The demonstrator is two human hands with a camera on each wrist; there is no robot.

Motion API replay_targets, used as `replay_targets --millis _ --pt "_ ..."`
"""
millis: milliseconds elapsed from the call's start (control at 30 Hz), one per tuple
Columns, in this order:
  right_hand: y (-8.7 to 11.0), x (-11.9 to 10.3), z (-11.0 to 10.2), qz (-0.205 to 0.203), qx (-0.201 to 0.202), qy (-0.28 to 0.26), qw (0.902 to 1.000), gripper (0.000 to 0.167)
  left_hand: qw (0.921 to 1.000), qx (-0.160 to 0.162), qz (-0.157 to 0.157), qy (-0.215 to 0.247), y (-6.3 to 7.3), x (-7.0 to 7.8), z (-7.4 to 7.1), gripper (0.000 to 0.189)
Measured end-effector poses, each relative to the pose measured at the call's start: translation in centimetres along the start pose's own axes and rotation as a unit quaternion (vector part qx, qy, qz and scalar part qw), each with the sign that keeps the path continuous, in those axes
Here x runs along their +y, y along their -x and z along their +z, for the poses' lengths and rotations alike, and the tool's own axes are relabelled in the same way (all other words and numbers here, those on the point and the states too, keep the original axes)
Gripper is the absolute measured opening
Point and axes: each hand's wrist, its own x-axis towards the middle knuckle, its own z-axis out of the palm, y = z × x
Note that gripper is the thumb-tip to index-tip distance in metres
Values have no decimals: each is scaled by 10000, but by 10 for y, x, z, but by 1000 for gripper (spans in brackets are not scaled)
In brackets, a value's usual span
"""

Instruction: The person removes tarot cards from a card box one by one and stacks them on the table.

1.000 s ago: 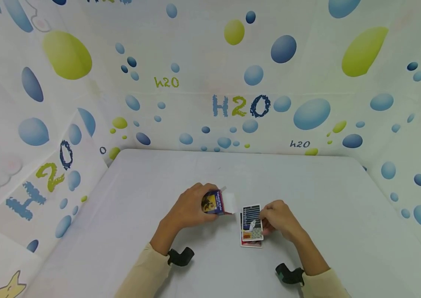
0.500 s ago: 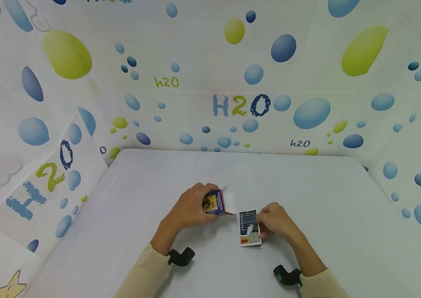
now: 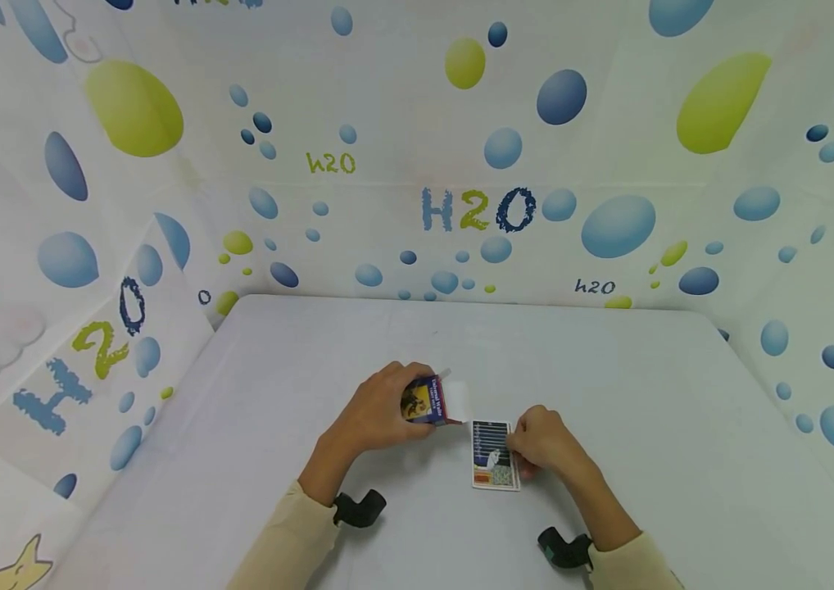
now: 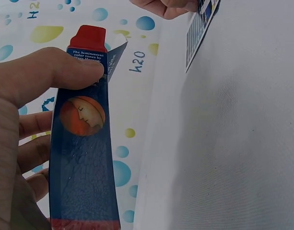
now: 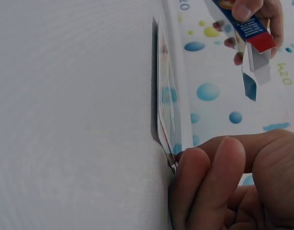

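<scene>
My left hand (image 3: pixel 386 407) grips a blue card box (image 4: pixel 84 143) by its sides, thumb on one narrow face and fingers behind. The box (image 3: pixel 423 401) is tilted, its white flap (image 3: pixel 455 401) folded open toward the right and its red end tab (image 4: pixel 89 37) sticking out. To its right, a small stack of picture cards (image 3: pixel 491 456) lies close over the white table. My right hand (image 3: pixel 544 440) pinches the right edge of the cards between thumb and curled fingers. In the right wrist view, the thin edges of the cards (image 5: pixel 165 105) show just above their shadow.
The white table (image 3: pixel 314 352) stretches around both hands. A white sheet with blue and green bubbles and H2O lettering (image 3: pixel 478 210) hangs behind it and along both sides. Black wrist cameras (image 3: pixel 360 508) are strapped to both forearms.
My right hand has moved slightly down and left, bringing the top card over the red-edged one beneath so they now line up. The left hand and the box have stayed in place.
</scene>
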Motion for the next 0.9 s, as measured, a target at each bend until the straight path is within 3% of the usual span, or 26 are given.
replay_targets --millis 400,900 --pt "-2 5 -1 80 -21 -118 9999 21 10000 29 -46 67 0 1 0 70" --pt "-2 8 -5 239 -170 -683 9972 15 10000 -10 -40 12 0 2 1 71"
